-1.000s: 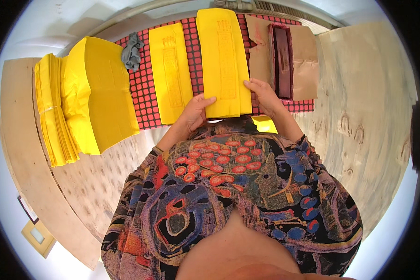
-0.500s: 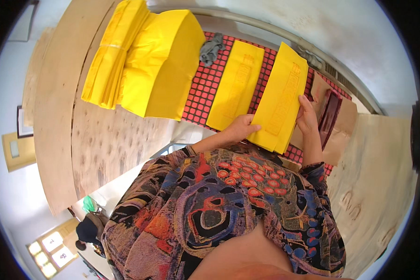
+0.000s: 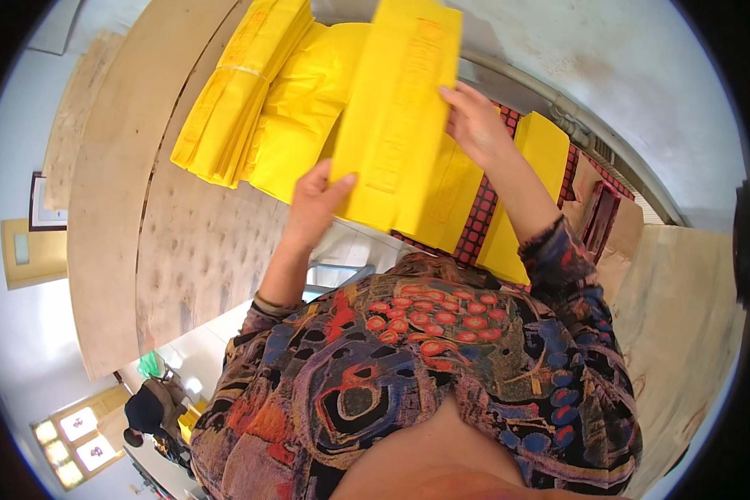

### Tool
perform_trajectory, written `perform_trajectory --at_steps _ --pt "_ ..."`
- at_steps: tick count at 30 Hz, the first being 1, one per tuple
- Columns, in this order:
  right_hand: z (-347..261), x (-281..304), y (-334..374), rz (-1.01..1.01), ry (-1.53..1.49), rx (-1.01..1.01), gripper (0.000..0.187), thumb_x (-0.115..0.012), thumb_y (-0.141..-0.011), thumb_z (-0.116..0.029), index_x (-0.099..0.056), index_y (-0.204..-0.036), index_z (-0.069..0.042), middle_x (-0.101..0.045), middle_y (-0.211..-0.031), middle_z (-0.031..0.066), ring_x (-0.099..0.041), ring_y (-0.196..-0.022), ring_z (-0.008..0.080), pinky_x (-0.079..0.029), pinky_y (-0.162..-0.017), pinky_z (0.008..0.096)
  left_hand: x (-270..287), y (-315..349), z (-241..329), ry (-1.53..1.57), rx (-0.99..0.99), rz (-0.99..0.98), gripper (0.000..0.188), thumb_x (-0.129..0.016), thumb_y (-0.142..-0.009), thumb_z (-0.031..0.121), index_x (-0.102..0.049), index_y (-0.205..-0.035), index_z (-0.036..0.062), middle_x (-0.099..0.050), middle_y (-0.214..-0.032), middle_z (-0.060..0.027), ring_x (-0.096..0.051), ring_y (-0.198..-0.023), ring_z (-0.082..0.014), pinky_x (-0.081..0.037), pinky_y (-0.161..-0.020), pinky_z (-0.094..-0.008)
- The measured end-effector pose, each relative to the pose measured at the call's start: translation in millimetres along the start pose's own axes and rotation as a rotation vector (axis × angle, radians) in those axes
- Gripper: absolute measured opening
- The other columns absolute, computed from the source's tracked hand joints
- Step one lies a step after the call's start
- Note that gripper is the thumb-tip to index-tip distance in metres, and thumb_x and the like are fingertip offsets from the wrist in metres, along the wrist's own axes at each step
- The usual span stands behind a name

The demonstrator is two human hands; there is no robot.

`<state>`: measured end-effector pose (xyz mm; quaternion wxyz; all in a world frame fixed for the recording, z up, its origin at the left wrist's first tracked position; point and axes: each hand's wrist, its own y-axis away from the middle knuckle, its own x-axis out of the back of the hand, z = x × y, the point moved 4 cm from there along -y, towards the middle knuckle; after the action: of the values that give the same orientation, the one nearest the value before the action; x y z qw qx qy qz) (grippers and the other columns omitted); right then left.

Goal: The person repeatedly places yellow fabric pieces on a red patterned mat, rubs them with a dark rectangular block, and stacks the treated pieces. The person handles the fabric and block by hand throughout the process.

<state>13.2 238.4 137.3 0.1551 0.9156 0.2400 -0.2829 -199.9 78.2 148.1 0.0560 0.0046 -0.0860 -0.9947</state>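
My left hand (image 3: pixel 317 204) and my right hand (image 3: pixel 479 129) hold a folded yellow paper (image 3: pixel 396 125) with an orange stamped strip down its length. The left thumb presses on its lower left edge, and my right fingers grip the right edge. It is raised and slightly blurred, covering part of a loose yellow stack (image 3: pixel 296 112). Beyond that stack's left side lies a thick tied yellow bundle (image 3: pixel 242 83). Below the held paper, another stamped yellow paper (image 3: pixel 452 200) lies on a red-and-black patterned cloth (image 3: pixel 479 221). To its right is a yellow paper stack (image 3: pixel 537 179) with no marks visible.
A dark red oblong block (image 3: pixel 600 218) rests on brown paper (image 3: pixel 629 237) at the right. Wooden boards (image 3: pixel 200 258) span the left, and another board (image 3: pixel 683 300) is at the right. Pipes (image 3: pixel 550 104) run along the wall. A person (image 3: pixel 146 412) is far off at lower left.
Both hands have lifted the stamped paper off the right-hand pile and carried it left and away from me, over the loose stack. An unmarked yellow top now shows where it was.
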Motion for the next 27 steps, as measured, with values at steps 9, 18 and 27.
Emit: perform_trajectory --at_steps 9,18,27 --pt "27.8 -49.5 -66.7 0.044 0.012 -0.157 0.027 -0.056 -0.098 -0.019 -0.058 -0.12 -0.003 -0.066 -0.113 0.0064 -0.065 -0.101 0.0158 -0.051 -0.092 0.0318 70.8 -12.7 19.8 -0.022 -0.001 0.23 0.031 -0.061 -0.095 0.011 -0.06 -0.122 -0.0048 -0.069 -0.11 -0.0067 -0.065 -0.096 -0.011 -0.049 -0.087 -0.0238" --pt "27.2 -28.3 -44.1 0.009 0.408 -0.15 0.043 -0.048 -0.101 -0.035 -0.056 -0.122 0.002 -0.065 -0.115 0.0162 -0.066 -0.102 0.0212 -0.052 -0.085 0.0311 89.0 -1.3 8.0 -0.344 -0.141 0.48 0.037 -0.061 -0.094 0.012 -0.056 -0.126 -0.0059 -0.068 -0.108 -0.0083 -0.064 -0.096 -0.0145 -0.05 -0.086 -0.0276" --pt "63.0 46.8 53.1 0.1 0.467 -0.099 0.035 -0.053 -0.099 -0.035 -0.06 -0.112 -0.004 -0.068 -0.094 0.0061 -0.065 -0.081 0.0109 -0.049 -0.071 0.0241 3.6 55.3 37.4 -1.022 -1.066 0.695 0.025 -0.067 -0.083 -0.007 -0.064 -0.107 -0.0016 -0.067 -0.089 -0.0128 -0.063 -0.077 -0.0259 -0.051 -0.068 -0.0343"
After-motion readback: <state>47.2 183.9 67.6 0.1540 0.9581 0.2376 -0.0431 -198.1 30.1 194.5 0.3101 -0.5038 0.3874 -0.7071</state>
